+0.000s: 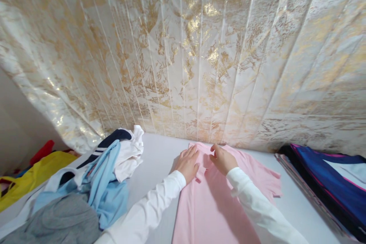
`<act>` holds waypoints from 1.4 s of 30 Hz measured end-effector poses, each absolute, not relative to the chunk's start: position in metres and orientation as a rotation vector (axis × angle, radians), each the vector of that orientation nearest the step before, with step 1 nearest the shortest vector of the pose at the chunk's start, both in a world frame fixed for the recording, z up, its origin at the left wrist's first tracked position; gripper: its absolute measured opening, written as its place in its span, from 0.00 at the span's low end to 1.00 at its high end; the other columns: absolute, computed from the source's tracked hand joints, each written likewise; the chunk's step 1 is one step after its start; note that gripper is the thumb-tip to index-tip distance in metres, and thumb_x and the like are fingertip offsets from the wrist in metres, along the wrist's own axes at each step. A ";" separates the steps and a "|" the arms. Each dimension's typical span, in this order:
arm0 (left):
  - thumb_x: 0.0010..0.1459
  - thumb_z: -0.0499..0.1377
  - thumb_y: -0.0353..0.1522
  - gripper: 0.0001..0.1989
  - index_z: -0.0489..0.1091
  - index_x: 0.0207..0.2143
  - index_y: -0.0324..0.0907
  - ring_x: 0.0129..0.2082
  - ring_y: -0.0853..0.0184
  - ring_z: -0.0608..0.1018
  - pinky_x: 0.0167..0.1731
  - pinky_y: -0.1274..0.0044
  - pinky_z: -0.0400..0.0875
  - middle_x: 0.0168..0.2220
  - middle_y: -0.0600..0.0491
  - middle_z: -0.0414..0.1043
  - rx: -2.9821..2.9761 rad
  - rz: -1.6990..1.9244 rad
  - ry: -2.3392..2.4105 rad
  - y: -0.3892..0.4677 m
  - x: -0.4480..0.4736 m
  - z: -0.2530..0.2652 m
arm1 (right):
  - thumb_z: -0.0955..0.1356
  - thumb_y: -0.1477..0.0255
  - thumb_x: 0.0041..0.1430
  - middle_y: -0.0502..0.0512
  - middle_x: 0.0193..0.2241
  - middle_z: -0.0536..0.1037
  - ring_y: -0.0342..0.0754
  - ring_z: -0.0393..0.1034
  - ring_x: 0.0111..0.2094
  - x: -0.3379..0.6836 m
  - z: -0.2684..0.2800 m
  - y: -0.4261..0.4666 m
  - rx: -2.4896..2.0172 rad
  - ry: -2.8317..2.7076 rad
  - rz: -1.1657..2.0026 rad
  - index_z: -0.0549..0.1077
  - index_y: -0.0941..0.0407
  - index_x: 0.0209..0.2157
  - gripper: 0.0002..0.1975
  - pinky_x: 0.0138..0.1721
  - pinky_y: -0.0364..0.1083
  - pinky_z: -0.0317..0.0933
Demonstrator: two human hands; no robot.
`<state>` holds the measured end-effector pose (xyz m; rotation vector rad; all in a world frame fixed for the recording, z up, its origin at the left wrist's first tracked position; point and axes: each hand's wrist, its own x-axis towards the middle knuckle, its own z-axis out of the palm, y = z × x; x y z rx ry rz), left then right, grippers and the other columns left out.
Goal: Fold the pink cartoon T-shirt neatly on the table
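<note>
A pink short-sleeved shirt (211, 206) lies spread on the white table in front of me. Its left side is turned inward, and one sleeve reaches out to the right. My left hand (187, 163) rests on the shirt's upper left part, fingers stretched out and lying flat. Over the top middle, near the collar, is my right hand (223, 159). Its fingers are bent, with a gap between fingertip and thumb, and no cloth shows between them. The lower end of the shirt runs out of view.
To the left lies a loose heap of clothes: a light blue garment (107, 194), a grey one (61, 221) and a white one (130, 156). Beyond it is yellow cloth (42, 171). A stack of folded clothes (328, 183) stands at right. Behind the table (156, 152) hangs a gold-patterned curtain (183, 53).
</note>
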<state>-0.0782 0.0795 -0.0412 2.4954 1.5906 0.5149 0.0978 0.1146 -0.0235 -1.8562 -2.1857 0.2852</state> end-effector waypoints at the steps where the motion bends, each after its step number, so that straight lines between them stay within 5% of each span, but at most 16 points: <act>1: 0.56 0.51 0.26 0.21 0.60 0.53 0.40 0.62 0.64 0.54 0.58 0.68 0.49 0.62 0.47 0.53 2.493 0.543 1.577 0.069 -0.076 -0.038 | 0.62 0.72 0.58 0.58 0.37 0.76 0.48 0.70 0.34 0.098 -0.025 0.114 -1.861 -2.179 0.289 0.67 0.56 0.41 0.09 0.29 0.43 0.51; 4: 0.52 0.52 0.24 0.15 0.63 0.44 0.41 0.52 0.64 0.65 0.51 0.72 0.60 0.52 0.49 0.63 2.462 0.607 1.558 0.039 -0.071 -0.034 | 0.62 0.72 0.59 0.58 0.35 0.77 0.47 0.71 0.33 0.098 -0.031 0.116 -1.859 -2.158 0.328 0.69 0.56 0.38 0.07 0.29 0.43 0.51; 8: 0.48 0.53 0.21 0.13 0.62 0.37 0.42 0.41 0.65 0.68 0.41 0.75 0.65 0.40 0.53 0.64 2.423 0.650 1.550 0.023 -0.069 -0.037 | 0.63 0.70 0.60 0.53 0.28 0.78 0.45 0.70 0.30 0.100 -0.040 0.117 -1.794 -2.131 0.388 0.69 0.54 0.38 0.06 0.28 0.41 0.52; 23: 0.46 0.50 0.20 0.11 0.59 0.29 0.43 0.38 0.64 0.66 0.39 0.72 0.62 0.35 0.54 0.62 2.373 0.777 1.484 0.023 -0.071 -0.044 | 0.63 0.76 0.55 0.51 0.29 0.77 0.44 0.69 0.29 0.108 -0.056 0.123 -1.658 -2.034 0.440 0.72 0.54 0.34 0.07 0.30 0.40 0.55; 30: 0.41 0.49 0.18 0.22 0.60 0.40 0.44 0.44 0.63 0.66 0.44 0.71 0.63 0.43 0.52 0.63 2.304 0.891 1.482 0.018 -0.073 -0.045 | 0.61 0.77 0.56 0.54 0.35 0.75 0.45 0.69 0.34 0.106 -0.052 0.117 -1.616 -2.060 0.326 0.72 0.55 0.34 0.09 0.34 0.41 0.57; 36: 0.48 0.52 0.22 0.21 0.63 0.47 0.42 0.51 0.61 0.67 0.50 0.68 0.61 0.50 0.49 0.65 2.370 0.774 1.584 0.015 -0.073 -0.043 | 0.58 0.80 0.56 0.57 0.49 0.71 0.47 0.64 0.50 0.092 -0.042 0.108 -1.400 -2.162 0.221 0.68 0.56 0.48 0.19 0.50 0.44 0.57; 42: 0.60 0.52 0.43 0.38 0.41 0.64 0.32 0.62 0.51 0.53 0.55 0.60 0.55 0.64 0.36 0.45 2.564 0.541 1.718 -0.006 -0.075 -0.071 | 0.58 0.70 0.62 0.62 0.62 0.57 0.54 0.46 0.63 0.082 -0.065 0.105 -1.199 -2.479 0.190 0.59 0.61 0.60 0.25 0.60 0.55 0.47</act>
